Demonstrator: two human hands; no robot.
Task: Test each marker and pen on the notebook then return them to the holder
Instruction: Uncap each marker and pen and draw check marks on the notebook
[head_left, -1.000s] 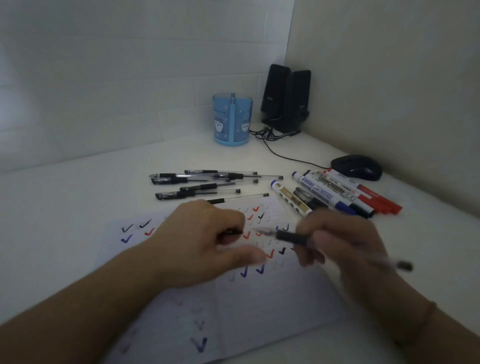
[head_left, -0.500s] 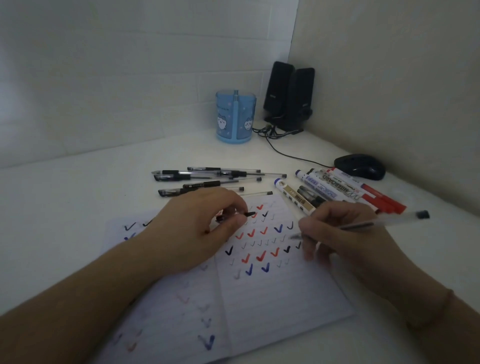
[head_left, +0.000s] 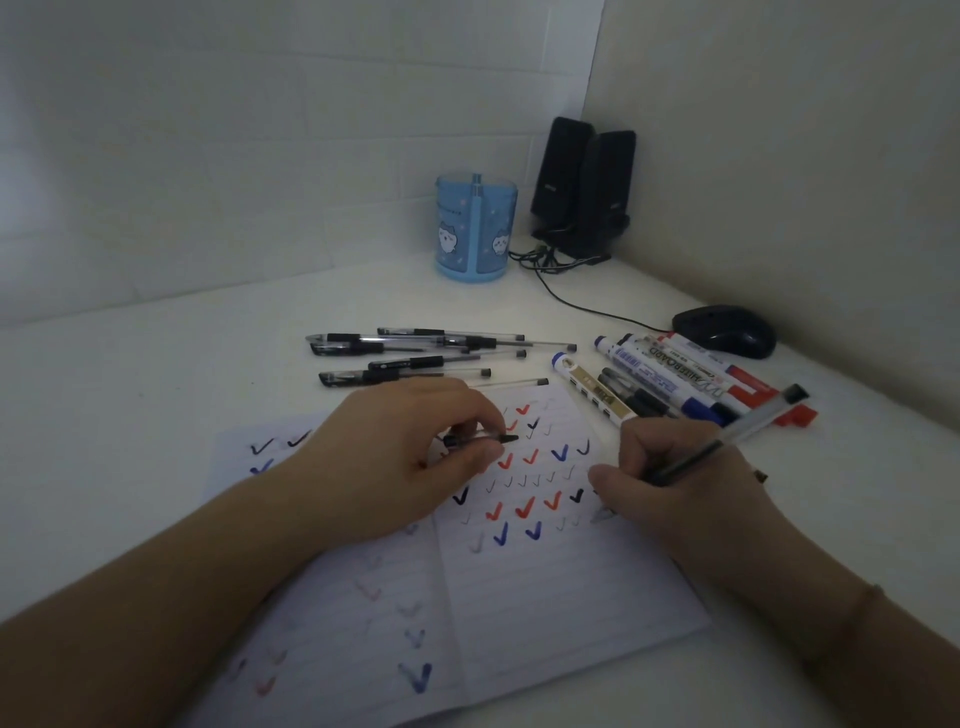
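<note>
Gripping a pen (head_left: 717, 447) tip-down on the notebook (head_left: 545, 587), right hand (head_left: 680, 478); left hand (head_left: 410, 452) pinches its cap (head_left: 480, 439)

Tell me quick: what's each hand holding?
Left hand: pinching a pen cap.
Right hand: gripping the uncapped pen, tip at the notebook.

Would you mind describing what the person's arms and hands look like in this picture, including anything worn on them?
Both forearms are bare, with no sleeves in view. The left hand shows no ring, watch or glove. The right hand is also bare, but a thin, dark bracelet circles that wrist. The light is too dim to tell its material or any markings.
</note>
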